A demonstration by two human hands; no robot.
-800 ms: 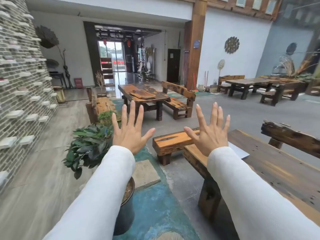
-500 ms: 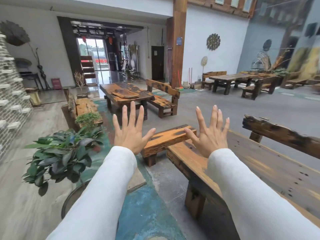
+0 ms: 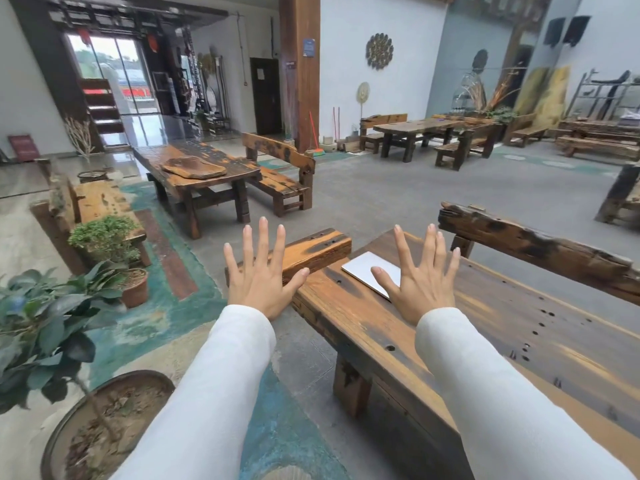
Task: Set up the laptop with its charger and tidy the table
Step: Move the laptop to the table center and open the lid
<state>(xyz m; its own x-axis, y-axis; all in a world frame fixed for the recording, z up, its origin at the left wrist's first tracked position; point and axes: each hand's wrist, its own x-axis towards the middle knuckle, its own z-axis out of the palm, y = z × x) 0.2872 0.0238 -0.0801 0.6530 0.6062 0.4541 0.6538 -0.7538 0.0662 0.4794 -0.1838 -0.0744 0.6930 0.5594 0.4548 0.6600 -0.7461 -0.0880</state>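
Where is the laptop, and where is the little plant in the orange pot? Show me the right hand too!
laptop (image 3: 363,270), head view, on its closed silver lid.
little plant in the orange pot (image 3: 133,287), head view, on the pot's side.
right hand (image 3: 424,289), head view, on the back of the hand.

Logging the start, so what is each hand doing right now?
Left hand: open, fingers spread, empty.
Right hand: open, fingers spread, empty, in front of the closed laptop.

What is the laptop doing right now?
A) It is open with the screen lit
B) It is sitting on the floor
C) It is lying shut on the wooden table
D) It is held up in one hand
C: the laptop lies flat with its lid shut on the table, partly behind the open right hand.
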